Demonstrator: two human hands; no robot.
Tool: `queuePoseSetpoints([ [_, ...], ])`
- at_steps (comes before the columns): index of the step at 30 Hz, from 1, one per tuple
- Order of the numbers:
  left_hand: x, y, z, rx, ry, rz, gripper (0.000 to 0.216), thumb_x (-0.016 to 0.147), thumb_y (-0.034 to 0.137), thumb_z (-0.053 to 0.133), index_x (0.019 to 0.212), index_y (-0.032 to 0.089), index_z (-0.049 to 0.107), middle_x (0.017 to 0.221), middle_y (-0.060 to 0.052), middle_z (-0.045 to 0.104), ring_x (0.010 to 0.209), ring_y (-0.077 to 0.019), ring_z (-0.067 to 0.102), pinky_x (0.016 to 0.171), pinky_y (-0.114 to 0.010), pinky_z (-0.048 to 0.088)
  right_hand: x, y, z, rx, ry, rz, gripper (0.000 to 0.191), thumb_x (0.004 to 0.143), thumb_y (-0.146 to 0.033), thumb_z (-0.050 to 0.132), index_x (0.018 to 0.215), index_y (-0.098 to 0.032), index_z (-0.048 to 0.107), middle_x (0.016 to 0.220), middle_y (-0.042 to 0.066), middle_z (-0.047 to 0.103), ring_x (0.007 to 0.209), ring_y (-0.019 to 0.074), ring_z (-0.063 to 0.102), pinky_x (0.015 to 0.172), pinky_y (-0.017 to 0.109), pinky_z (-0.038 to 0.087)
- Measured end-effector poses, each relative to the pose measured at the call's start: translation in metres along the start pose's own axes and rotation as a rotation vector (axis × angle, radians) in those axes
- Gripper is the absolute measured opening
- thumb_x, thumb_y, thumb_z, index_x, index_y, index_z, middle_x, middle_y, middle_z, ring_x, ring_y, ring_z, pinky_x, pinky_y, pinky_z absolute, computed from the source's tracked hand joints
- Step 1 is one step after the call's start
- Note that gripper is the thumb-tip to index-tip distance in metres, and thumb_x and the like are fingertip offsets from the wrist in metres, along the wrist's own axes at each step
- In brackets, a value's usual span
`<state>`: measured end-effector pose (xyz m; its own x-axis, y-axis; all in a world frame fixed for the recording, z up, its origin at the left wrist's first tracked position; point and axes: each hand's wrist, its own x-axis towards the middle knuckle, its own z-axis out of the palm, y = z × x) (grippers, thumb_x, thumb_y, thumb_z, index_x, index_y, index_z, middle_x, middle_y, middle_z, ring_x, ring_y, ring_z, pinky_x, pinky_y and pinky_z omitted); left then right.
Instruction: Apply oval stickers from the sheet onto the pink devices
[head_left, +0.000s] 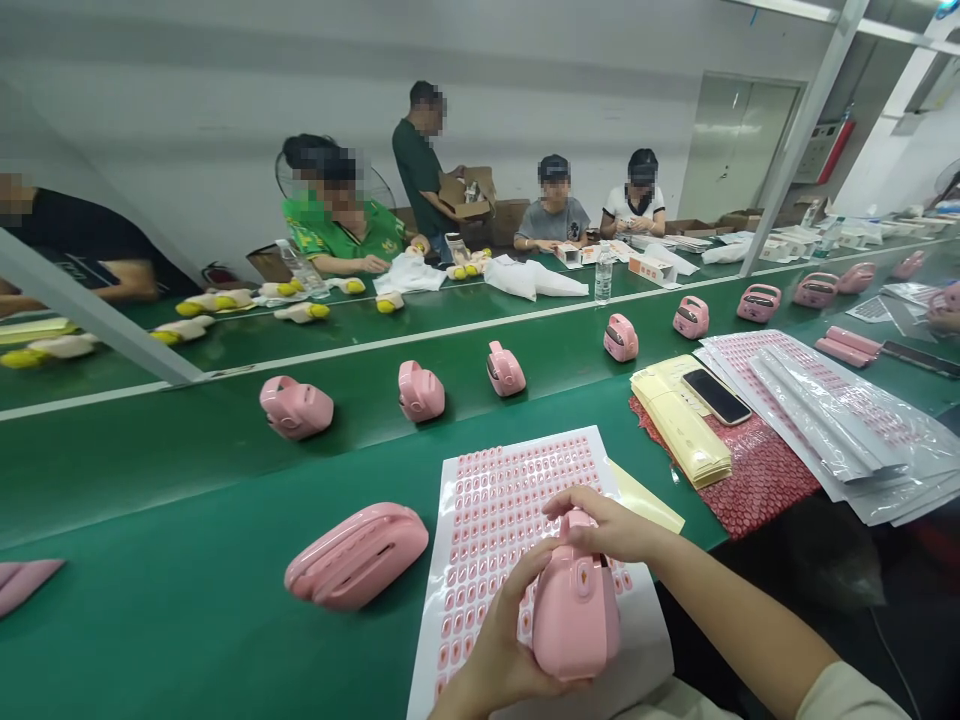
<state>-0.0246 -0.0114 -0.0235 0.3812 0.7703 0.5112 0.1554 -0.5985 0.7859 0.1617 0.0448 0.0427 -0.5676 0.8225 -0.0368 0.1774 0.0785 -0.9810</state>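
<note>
My left hand (499,640) wraps round the underside of a pink plastic toy body (576,610), held above a white sheet of small pink stickers (495,500). My right hand (600,525) rests on the toy's top end with its fingers curled and pressed against it. A second pink toy body (356,568) lies on its side on the green belt just left of the sheet.
Several pink toys ride the green conveyor (187,470), among them one (296,407) and another (420,391). At right lie a phone (716,396) on yellow sheets (682,425), red bubble wrap (757,480) and bagged sticker sheets (832,420). Several people work across the belt.
</note>
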Motion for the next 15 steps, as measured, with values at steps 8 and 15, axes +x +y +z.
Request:
queuePoseSetpoints([
  [8,0.017,0.013,-0.003,-0.188,0.033,-0.007,0.094,0.05,0.061,0.072,0.129,0.035,0.029,0.127,-0.012,0.049,0.112,-0.036,0.051,0.087,-0.05,0.048,0.009,0.021,-0.008,0.304,-0.021,-0.079,0.054,0.063,-0.066,0.059,0.088,-0.017,0.06,0.082,0.001,0.053,0.073,0.0125,0.05,0.067,0.026,0.043],
  [15,0.026,0.016,-0.009,-0.217,0.004,-0.004,0.09,0.055,0.061,0.069,0.131,0.035,0.03,0.132,-0.012,0.045,0.116,-0.036,0.047,0.09,-0.052,0.045,0.022,0.034,0.003,0.278,0.236,-0.17,0.049,0.068,-0.066,0.055,0.074,-0.017,0.062,0.068,0.0,0.053,0.06,0.0121,0.047,0.058,0.026,0.041],
])
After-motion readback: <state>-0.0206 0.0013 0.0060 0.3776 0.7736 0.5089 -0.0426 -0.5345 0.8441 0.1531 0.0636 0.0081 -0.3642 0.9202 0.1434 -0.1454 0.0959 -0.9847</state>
